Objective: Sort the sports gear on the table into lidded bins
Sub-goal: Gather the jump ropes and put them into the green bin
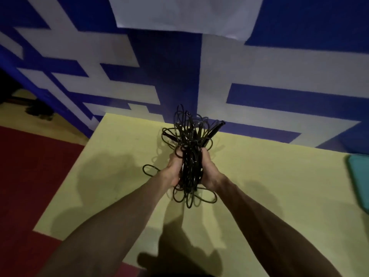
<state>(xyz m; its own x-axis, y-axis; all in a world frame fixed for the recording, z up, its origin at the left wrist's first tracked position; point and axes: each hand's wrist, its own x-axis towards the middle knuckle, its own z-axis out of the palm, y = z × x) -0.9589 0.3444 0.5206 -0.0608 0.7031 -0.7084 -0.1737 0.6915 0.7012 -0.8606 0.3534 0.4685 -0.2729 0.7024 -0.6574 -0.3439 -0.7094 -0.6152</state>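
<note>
A tangled bundle of thin black skipping ropes (pixel 189 136) is held up above the yellow table (pixel 269 176). My left hand (pixel 173 168) grips the bundle from the left and my right hand (pixel 209 170) grips it from the right, both closed around its middle. Loops of rope fan out above the hands and hang below them. Dark handles stick out at the bundle's upper right. One loop trails to the left of my left wrist.
A teal bin or lid (pixel 359 180) shows at the table's right edge, mostly cut off. A blue and white patterned wall (pixel 259 76) stands right behind the table. Red floor (pixel 30 176) lies to the left, with a dark object on it farther back.
</note>
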